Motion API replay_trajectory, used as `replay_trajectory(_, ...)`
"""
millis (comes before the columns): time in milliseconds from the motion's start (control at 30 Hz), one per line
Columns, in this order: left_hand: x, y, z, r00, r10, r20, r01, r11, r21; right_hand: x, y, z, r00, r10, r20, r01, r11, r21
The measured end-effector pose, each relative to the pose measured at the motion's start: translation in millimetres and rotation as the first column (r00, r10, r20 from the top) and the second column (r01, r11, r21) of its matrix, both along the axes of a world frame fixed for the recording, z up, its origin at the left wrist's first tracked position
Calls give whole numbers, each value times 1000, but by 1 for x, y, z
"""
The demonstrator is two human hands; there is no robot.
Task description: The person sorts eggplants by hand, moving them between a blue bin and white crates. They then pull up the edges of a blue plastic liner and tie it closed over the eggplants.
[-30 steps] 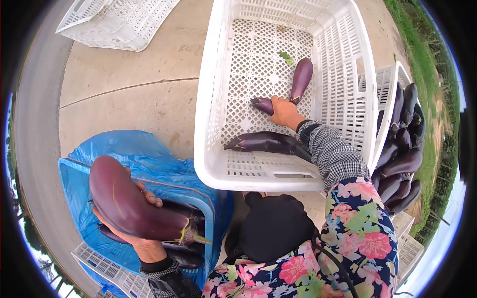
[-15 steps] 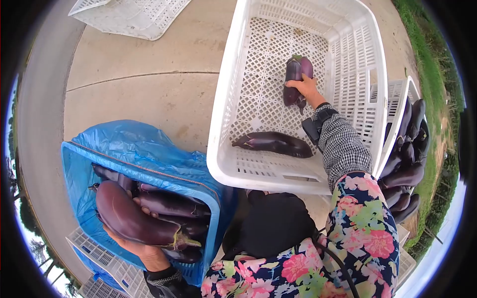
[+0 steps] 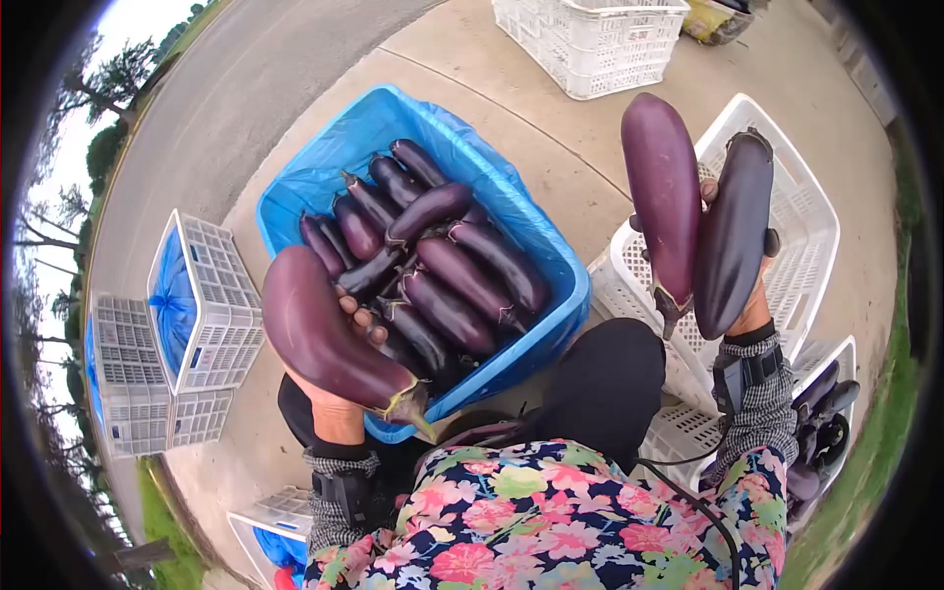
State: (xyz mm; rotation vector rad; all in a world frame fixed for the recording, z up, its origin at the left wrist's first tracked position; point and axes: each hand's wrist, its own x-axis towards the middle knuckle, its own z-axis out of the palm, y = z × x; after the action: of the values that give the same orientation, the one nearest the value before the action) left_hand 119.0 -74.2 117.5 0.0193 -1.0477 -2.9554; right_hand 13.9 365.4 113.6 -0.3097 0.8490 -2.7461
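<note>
Eggplant (image 3: 329, 339) is resting across the left hand (image 3: 331, 408), whose fingers are curling around the side facing the blue crate (image 3: 551, 241). The right hand (image 3: 754, 307) is gripping two other eggplants (image 3: 663, 197) side by side. In view, the first is overlapping the crate's left rim; the pair is overlapping the white basket (image 3: 804, 265). Concrete (image 3: 560, 177) is running between both containers, widening beyond.

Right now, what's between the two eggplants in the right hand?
Head view: a fingertip of the right hand shows between the reddish eggplant and the darker one; lower, they seem to touch.
</note>
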Motion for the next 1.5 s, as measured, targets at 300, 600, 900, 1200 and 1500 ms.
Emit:
replay_trajectory(300, 134, -41, 24, 950, 278, -143, -197, 887, 417, -44, -198, -26, 739, 664, -111, -529, 675, 514)
replay_trajectory(600, 351, -71, 14, 210, 950, 230, -918, 273, -286, -39, -311, -52, 360, 932, 31, -841, 310, 442)
replay_trajectory(900, 464, -85, -10, -80, 919, 387, -784, 182, -594, -45, -302, -48, 325, 943, 71, -821, 244, 516)
replay_trajectory(1200, 511, -92, -38, -15, 753, 658, 101, 656, -748, -57, -297, -51, 365, 923, 124, -799, 242, 550)
replay_trajectory(1500, 357, -72, 57, 346, 930, 126, -366, 257, -894, -33, -341, 17, 227, 961, -159, -733, 276, 622)
